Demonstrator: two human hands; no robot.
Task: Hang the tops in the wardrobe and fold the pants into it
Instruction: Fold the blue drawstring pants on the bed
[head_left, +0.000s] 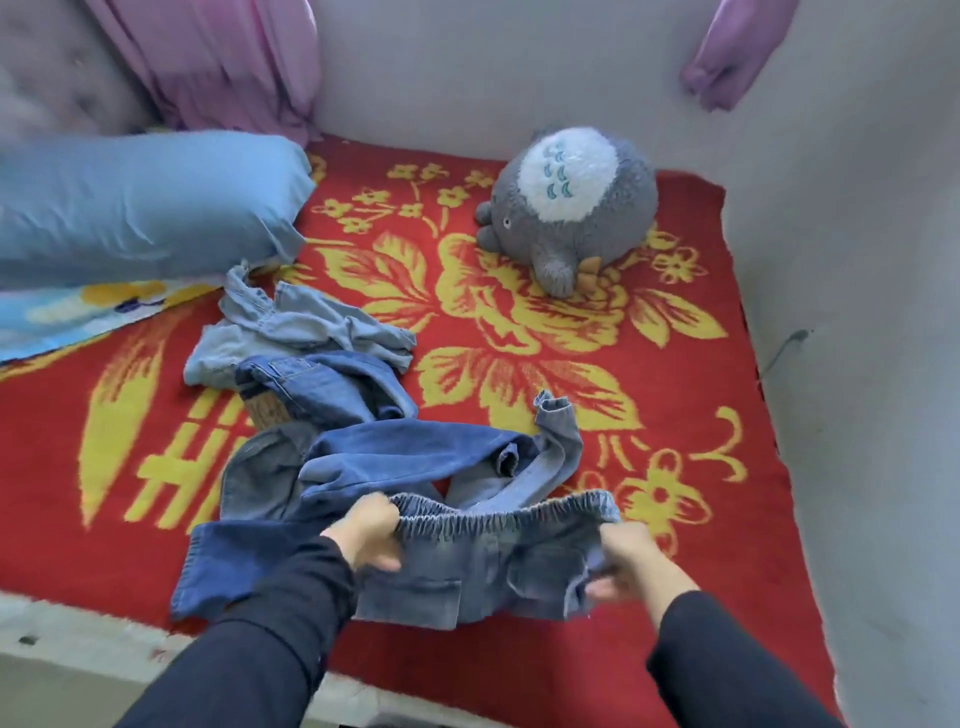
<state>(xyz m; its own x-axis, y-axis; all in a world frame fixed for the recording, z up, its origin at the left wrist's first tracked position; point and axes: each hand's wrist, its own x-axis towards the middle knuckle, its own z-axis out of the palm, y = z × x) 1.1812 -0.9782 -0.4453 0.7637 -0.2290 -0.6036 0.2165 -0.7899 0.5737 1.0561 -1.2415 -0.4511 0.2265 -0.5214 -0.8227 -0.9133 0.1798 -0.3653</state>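
The person's left hand (366, 530) and right hand (628, 558) each grip one end of the gathered elastic waistband (498, 512) of one pair of blue jeans (483, 571). The fingers are curled round the cloth and the band is stretched between them. Both arms wear dark sleeves (291, 597). The seat of the jeans, with two patch pockets, hangs just below the hands. The legs trail away beyond them in a crumpled loop, with one cuff (556, 415) turned up beyond the right hand.

Beyond the left hand lie two more denim garments. A darker pair (332, 387) with a tan label patch touches the held legs. Farther off, a pale denim piece (306, 322) touches the darker one, too rumpled to tell what it is. That makes three denim pieces, all on one red blanket (691, 395) with yellow flowers.

Farther out, ahead of the right hand, one grey plush toy (571, 218) sits on the blanket, well apart from the clothes. Far beyond the left hand, one blue pillow (145, 202) rests on a patterned sheet (93, 309). A pink curtain (223, 62) hangs behind the pillow, and a purple bunch of cloth (727, 57) hangs by the wall beyond the right hand.
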